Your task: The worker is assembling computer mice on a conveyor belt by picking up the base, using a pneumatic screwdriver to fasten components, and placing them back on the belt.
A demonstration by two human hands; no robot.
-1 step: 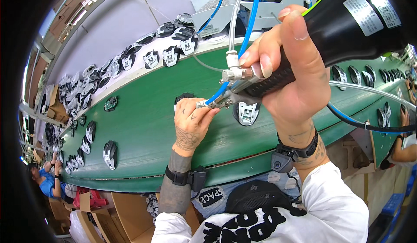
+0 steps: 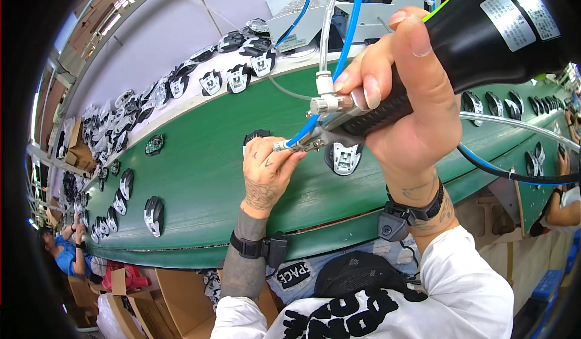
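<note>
My right hand (image 2: 420,97) is wrapped round a black power screwdriver (image 2: 469,48) with clear and blue air hoses at its metal head. The tool slants from the upper right down toward my left hand. My left hand (image 2: 266,169) is closed on a dark mouse-shaped housing (image 2: 256,135), largely covered by the fingers. The screwdriver's metal nose (image 2: 302,142) comes right up to those fingertips; whether it touches the housing is hidden. Partly behind the tool, a black and white mouse housing (image 2: 345,158) lies on the green belt (image 2: 206,175).
More mouse housings (image 2: 154,215) lie along the belt at left and right. A white ledge behind holds several others (image 2: 238,78). A machine (image 2: 363,12) stands at the back. Co-workers sit at far left (image 2: 71,257) and far right. Cardboard boxes (image 2: 181,296) stand below.
</note>
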